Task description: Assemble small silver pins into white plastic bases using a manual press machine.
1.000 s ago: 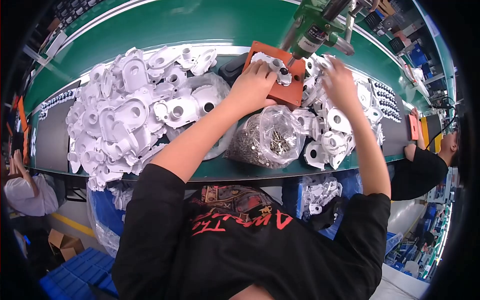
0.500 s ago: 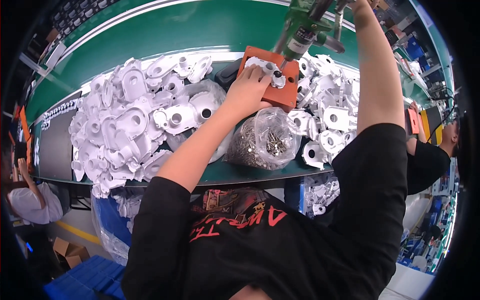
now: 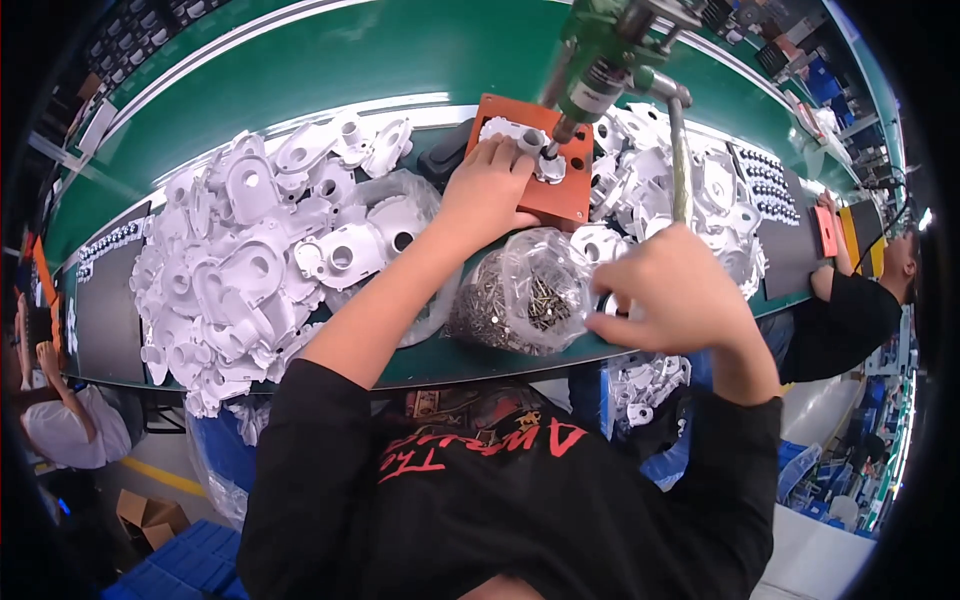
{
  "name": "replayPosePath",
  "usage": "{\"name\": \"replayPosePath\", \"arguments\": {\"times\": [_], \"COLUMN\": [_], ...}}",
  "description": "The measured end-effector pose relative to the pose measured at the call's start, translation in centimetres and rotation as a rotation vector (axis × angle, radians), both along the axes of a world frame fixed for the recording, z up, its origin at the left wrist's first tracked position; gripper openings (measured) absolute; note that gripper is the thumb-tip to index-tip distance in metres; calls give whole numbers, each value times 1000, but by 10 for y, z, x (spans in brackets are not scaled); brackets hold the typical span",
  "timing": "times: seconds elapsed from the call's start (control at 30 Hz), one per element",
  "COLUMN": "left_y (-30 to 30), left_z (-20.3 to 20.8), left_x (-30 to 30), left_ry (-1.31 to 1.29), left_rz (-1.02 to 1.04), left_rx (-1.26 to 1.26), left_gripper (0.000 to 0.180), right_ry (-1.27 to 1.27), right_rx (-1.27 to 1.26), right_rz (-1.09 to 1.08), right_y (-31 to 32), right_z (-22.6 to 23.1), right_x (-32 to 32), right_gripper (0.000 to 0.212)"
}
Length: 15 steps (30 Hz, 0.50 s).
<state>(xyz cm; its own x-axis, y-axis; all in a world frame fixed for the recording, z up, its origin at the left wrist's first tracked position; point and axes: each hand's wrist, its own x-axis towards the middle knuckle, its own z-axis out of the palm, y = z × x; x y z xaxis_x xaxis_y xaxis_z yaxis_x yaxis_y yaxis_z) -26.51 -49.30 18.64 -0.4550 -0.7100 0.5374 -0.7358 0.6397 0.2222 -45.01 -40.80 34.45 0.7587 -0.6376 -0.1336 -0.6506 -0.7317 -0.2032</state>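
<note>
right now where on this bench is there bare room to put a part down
The green belt behind the pile of white housings lies bare. So does the dark mat at its left end. The front is crowded: bag of screws, orange jig under the left hand, more white parts behind the right hand.

Under my left hand (image 3: pixel 487 195) lies a small white plastic casting (image 3: pixel 522 141), flat on the orange fixture plate (image 3: pixel 560 195). The green powered screwdriver (image 3: pixel 598 70) hangs tilted, its bit tip touching the casting's right end.
</note>
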Motion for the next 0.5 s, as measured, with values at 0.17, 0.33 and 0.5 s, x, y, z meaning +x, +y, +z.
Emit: {"name": "replayPosePath", "arguments": {"times": [0.17, 0.33, 0.5], "left_y": [-5, -37, -65], "left_z": [15, 19, 13], "left_x": [-4, -11, -6], "left_ry": [-46, 82, -147], "left_rz": [-10, 51, 1], "left_rx": [74, 232, 138], "left_gripper": [67, 50, 56], "right_ry": [-288, -1158, -1861], "right_rx": [236, 566, 142], "right_rz": [48, 464, -470], "right_y": [-12, -63, -139], "right_z": [9, 70, 76], "right_x": [-12, -67, -33], "right_gripper": [34, 53, 43]}}
